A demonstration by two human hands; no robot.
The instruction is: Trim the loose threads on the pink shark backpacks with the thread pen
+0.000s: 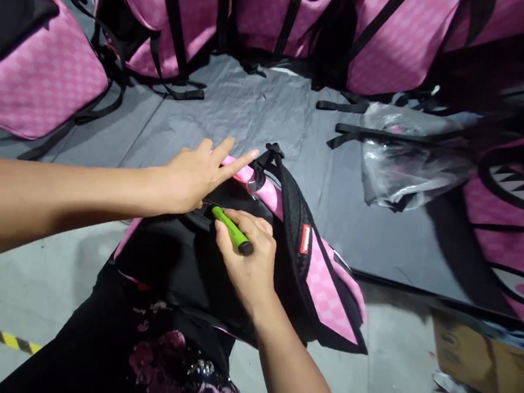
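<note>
In the head view a black and pink backpack (166, 248) lies before me, partly over the table's front edge, its black side up. My right hand (250, 252) grips a green marker (230, 227) with a black end. The marker's far tip meets the black fabric beside my left hand. My left hand (198, 173) rests on the bag near its pink edge, with fingers stretched apart. Its thumb is mostly hidden. A black strap (297, 200) runs down the bag's right part, close to a small red label (305, 238).
Several pink backpacks (397, 41) stand along the back of the grey-covered table (234, 105), another pink backpack (44, 71) at the left. A clear plastic bag (398, 168) lies on the right, before pink bags with teeth prints (514, 181). Cardboard (480, 360) sits below right.
</note>
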